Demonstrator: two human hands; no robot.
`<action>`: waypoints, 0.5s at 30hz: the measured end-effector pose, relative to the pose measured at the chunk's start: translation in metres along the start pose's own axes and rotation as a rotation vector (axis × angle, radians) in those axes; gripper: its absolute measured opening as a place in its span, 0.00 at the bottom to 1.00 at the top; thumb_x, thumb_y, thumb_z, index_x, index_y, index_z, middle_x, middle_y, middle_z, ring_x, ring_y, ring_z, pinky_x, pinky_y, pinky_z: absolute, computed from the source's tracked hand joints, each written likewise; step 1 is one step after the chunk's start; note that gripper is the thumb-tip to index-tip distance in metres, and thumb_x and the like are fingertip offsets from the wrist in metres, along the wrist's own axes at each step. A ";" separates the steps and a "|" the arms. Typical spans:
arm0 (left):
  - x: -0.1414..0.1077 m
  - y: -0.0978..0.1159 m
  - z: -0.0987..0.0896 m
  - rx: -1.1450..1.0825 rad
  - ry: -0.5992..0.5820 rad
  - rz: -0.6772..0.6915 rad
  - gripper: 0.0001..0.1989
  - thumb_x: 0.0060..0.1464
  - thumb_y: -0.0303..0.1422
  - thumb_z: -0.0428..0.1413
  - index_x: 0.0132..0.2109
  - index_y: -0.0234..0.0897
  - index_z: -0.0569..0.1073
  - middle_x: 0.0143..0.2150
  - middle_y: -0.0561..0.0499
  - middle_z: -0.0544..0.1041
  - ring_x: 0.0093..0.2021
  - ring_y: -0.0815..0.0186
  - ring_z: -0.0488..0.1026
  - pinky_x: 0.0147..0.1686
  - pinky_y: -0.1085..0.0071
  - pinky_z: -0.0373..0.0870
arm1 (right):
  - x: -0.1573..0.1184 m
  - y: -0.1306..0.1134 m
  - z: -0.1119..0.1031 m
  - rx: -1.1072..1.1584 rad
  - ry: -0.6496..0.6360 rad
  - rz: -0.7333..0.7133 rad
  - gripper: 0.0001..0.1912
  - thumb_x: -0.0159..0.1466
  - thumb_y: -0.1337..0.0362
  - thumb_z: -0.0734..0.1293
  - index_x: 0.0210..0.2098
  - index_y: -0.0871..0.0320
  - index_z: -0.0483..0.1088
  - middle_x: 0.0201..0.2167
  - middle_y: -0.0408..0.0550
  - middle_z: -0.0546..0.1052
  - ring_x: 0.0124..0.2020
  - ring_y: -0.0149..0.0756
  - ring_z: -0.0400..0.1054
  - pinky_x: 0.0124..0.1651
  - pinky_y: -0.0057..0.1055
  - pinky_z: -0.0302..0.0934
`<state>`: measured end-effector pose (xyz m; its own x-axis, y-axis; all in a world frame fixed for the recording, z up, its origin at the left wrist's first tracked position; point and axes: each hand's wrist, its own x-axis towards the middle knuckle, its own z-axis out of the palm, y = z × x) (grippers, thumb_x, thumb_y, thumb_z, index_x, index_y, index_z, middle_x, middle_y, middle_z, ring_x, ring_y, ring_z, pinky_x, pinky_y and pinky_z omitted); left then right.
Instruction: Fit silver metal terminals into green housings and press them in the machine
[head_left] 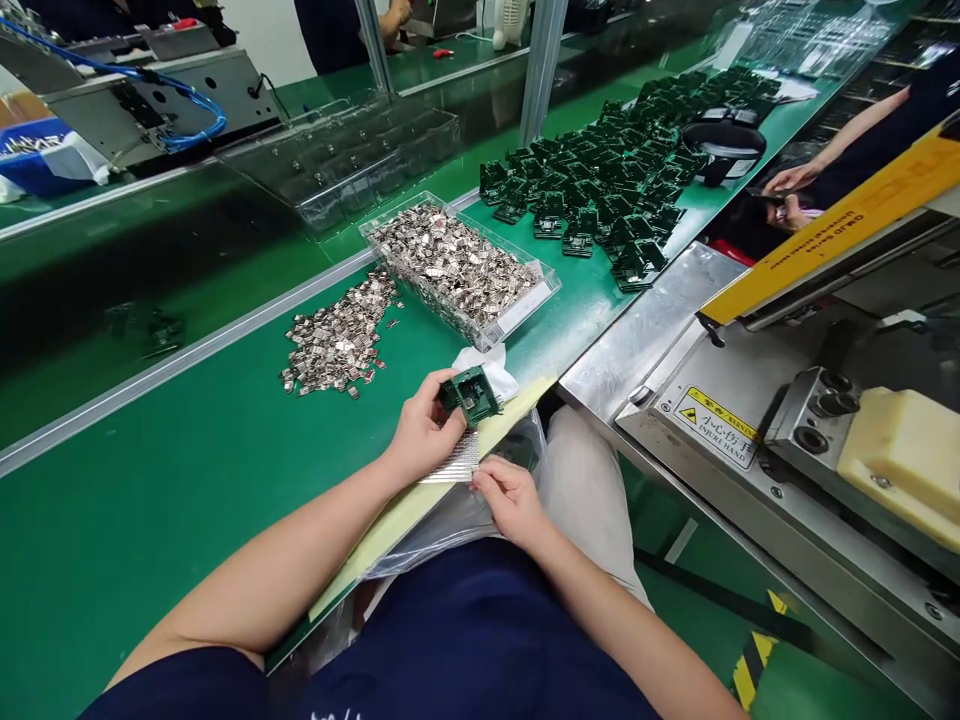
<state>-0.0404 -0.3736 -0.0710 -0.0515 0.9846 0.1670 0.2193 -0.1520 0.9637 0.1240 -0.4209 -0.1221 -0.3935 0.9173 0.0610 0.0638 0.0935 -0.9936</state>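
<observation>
Clenching green plastic fixture (471, 395) in left hand (424, 430), pinching silver metal strip (450, 458) with right hand (510, 500), we're keeping both close together at lower center, steadied above pale board (390, 530).

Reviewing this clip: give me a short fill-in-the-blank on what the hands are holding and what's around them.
1. The hand holding the green plastic fixture is the person's ____ one.
2. The right hand reaches the end of a ribbed metal strip, which is ____ in colour.
3. The yellow warning label on the steel machine reads ____ in English.
4. The clear plastic tray on the green belt is filled with small ____ parts.

Missing words: left; silver; INJURE HAND; metal.
</observation>
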 end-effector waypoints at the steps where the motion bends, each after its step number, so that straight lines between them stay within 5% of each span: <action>1: 0.000 0.000 0.000 0.003 -0.003 0.001 0.19 0.50 0.31 0.59 0.50 0.37 0.69 0.34 0.52 0.73 0.32 0.67 0.72 0.32 0.73 0.71 | 0.000 0.002 -0.002 -0.032 -0.018 -0.009 0.22 0.67 0.48 0.59 0.26 0.57 0.70 0.26 0.48 0.73 0.30 0.38 0.68 0.37 0.33 0.62; 11: -0.001 -0.002 -0.003 -0.152 0.014 -0.008 0.22 0.52 0.39 0.61 0.51 0.37 0.68 0.34 0.51 0.73 0.31 0.67 0.71 0.30 0.73 0.72 | -0.005 -0.006 -0.027 -0.453 -0.165 0.201 0.13 0.59 0.70 0.66 0.18 0.56 0.70 0.19 0.46 0.74 0.23 0.39 0.69 0.30 0.31 0.57; 15: -0.006 0.002 -0.004 -0.243 -0.037 -0.034 0.23 0.54 0.41 0.60 0.54 0.37 0.66 0.35 0.50 0.74 0.31 0.67 0.73 0.29 0.72 0.73 | -0.002 -0.046 -0.046 -0.453 0.006 0.160 0.07 0.63 0.66 0.66 0.30 0.56 0.76 0.28 0.46 0.79 0.29 0.39 0.72 0.32 0.30 0.62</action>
<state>-0.0436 -0.3796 -0.0695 -0.0186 0.9913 0.1305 -0.0225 -0.1309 0.9911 0.1640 -0.4094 -0.0724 -0.3414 0.9358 -0.0873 0.5168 0.1094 -0.8491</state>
